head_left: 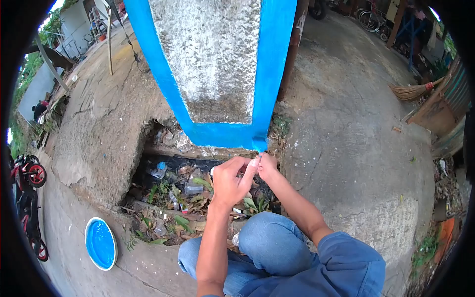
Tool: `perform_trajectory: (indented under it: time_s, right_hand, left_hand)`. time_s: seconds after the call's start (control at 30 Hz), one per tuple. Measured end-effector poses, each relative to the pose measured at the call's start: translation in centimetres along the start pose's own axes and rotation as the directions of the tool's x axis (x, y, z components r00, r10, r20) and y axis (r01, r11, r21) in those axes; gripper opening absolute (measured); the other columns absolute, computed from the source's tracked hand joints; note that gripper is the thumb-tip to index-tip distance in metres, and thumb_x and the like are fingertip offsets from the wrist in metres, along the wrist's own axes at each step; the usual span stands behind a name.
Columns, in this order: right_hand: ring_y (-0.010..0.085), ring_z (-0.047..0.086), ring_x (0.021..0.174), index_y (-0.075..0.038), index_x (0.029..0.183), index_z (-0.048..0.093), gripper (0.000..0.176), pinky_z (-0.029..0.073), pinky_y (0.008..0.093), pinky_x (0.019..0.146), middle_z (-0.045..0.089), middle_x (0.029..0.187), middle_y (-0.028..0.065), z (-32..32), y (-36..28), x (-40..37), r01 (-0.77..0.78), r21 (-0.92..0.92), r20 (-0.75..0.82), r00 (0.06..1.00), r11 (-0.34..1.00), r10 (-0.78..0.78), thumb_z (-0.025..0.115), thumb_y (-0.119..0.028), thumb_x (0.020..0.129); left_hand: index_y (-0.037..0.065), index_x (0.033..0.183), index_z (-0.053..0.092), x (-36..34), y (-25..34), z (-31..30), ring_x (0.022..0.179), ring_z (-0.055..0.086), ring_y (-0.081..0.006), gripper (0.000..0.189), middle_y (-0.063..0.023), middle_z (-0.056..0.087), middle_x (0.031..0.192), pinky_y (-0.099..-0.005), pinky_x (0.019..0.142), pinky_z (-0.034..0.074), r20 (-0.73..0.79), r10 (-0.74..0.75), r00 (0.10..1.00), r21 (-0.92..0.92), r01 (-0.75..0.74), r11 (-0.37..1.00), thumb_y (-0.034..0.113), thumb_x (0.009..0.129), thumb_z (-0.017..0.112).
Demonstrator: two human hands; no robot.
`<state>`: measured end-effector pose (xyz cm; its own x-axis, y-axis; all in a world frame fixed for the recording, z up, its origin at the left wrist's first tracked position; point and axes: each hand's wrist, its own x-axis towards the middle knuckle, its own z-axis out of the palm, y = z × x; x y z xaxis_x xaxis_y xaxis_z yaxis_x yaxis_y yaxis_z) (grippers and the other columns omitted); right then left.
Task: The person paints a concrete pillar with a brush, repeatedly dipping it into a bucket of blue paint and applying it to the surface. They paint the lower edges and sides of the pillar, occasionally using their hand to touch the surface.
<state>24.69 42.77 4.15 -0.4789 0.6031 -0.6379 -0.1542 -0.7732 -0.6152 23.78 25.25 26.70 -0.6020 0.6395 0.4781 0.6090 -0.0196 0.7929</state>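
My right hand (pixel 267 166) is closed round the handle of a paintbrush (pixel 259 144). The brush's blue bristles touch the lower right corner of a pillar (pixel 210 64), whose blue painted border frames a rough grey and white face. Close beside it, my left hand (pixel 231 179) has its fingers curled and its thumb pointing at the brush handle. What those fingers hold, if anything, is hidden. A white-rimmed tub of blue paint (pixel 101 243) stands on the concrete at the lower left.
Below the pillar is a broken pit (pixel 170 190) with leaves, plastic cups and litter. My bent knee (pixel 272 232) is at its near edge. A straw broom (pixel 415 90) lies at the right. Motorbikes (pixel 30 208) stand at the far left.
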Motion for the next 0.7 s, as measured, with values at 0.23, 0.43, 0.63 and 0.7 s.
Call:
perform_trajectory:
  time_s: [0.23,0.43,0.63,0.7]
  right_hand:
    - [0.0079,0.034,0.038,-0.006,0.065,0.042,0.022,0.019,0.0241,0.033,0.045,0.055,0.0027,8.5,-12.9,-9.7,0.221,0.009,0.093,0.971,0.975,-0.221,0.048,-0.007,0.086]
    - [0.0038,0.033,0.043,0.000,0.089,0.054,0.012,0.022,0.0192,0.035,0.050,0.065,0.0034,13.9,-20.3,-21.7,0.626,-0.128,0.286,0.766,0.769,-0.576,0.052,-0.012,0.090]
    - [0.0269,0.063,0.056,0.001,0.107,0.062,0.027,0.050,0.0358,0.054,0.057,0.061,0.0171,15.3,-27.8,-26.8,0.657,-0.516,0.631,-0.143,-0.550,-0.763,0.052,-0.013,0.086]
    - [0.0173,0.061,0.053,-0.002,0.116,0.058,0.031,0.046,0.0329,0.045,0.057,0.060,0.0087,15.9,-29.7,-27.2,0.129,-0.535,0.744,-0.396,-0.835,-0.538,0.053,-0.009,0.086]
  left_hand:
    - [-0.002,0.077,0.065,0.0,-0.6,-1.0,0.054,0.056,-0.0124,0.024,-0.0096,0.062,0.063,-0.0265,0.053,0.045,-0.036,0.009,0.999,-0.033,-0.010,0.999,0.018,0.088,0.060]
    - [-0.001,0.076,0.065,0.2,-0.3,-1.6,0.055,0.061,-0.0208,0.023,-0.0125,0.062,0.063,-0.0303,0.054,0.047,-0.065,-0.026,0.998,-0.059,0.022,0.998,0.020,0.085,0.064]
    - [0.000,0.074,0.066,0.2,-0.1,-1.8,0.055,0.061,-0.0224,0.024,-0.0123,0.062,0.064,-0.0316,0.053,0.046,-0.087,-0.017,0.996,-0.088,0.010,0.996,0.021,0.085,0.064]
    - [0.000,0.074,0.066,0.4,-0.1,-1.9,0.056,0.061,-0.0225,0.024,-0.0124,0.062,0.064,-0.0318,0.053,0.046,-0.095,-0.017,0.995,-0.089,0.009,0.996,0.022,0.085,0.064]
